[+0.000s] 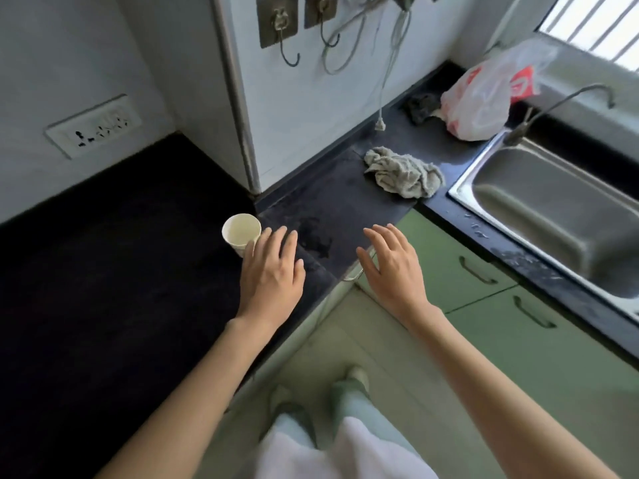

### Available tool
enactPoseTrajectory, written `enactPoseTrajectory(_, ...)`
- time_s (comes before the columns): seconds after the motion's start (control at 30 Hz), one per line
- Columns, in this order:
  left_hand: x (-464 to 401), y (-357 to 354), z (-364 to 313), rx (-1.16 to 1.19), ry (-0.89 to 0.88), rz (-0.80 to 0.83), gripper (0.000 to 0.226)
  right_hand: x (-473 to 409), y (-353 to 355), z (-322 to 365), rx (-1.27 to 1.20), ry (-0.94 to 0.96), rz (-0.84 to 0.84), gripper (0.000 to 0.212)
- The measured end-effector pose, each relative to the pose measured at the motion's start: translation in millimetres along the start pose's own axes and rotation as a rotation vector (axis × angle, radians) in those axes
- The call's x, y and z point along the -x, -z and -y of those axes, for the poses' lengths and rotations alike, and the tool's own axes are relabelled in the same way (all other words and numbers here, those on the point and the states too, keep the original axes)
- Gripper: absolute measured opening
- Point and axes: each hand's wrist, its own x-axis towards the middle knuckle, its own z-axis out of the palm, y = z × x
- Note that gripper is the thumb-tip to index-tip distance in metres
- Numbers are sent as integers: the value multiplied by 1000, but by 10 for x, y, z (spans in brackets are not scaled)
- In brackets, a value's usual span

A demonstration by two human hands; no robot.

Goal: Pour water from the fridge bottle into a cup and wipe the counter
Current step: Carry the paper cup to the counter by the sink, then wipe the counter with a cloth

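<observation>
No legible text or labels anywhere

A cream-white paper cup stands on a black stone counter, alongside a crumpled grey cloth, a translucent white plastic bag with red print, pale green cabinet doors and a silver steel sink.

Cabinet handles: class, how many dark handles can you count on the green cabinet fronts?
2. One cabinet handle sits on the upper green front below the sink; the other is on the front beneath it. More may lie outside the picture.
</observation>
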Motion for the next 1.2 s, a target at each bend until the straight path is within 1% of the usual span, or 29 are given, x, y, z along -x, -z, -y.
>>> enactPoseTrajectory(0.2,-123,-181,-617,-37,-59,36,52,303,338,-483,56,-98,-43,57)
enactPoseTrajectory(0.27,-177,-265,-837,-55,-73,41,47,331,454,-664,61,-108,-59,57)
enactPoseTrajectory(0.33,-253,-347,-1074,-63,-73,35,43,320,574,-876,63,-106,-58,57)
enactPoseTrajectory(0.47,-403,-430,-1520,-64,-32,19,43,225,774,-1291,56,-80,-37,53)
enactPoseTrajectory(0.57,-485,-539,-1699,-54,18,1,42,117,839,-1542,85,-26,-18,56)
enactPoseTrajectory(0.7,-586,-665,-1769,-69,86,24,43,-62,838,-1763,99,38,36,50)
enactPoseTrajectory(0.9,-894,-813,-1674,-132,145,70,47,-492,654,-1931,111,89,98,50)
enactPoseTrajectory(1.2,-1592,-1059,-1309,-174,157,79,49,-1450,257,-1940,130,113,87,42)
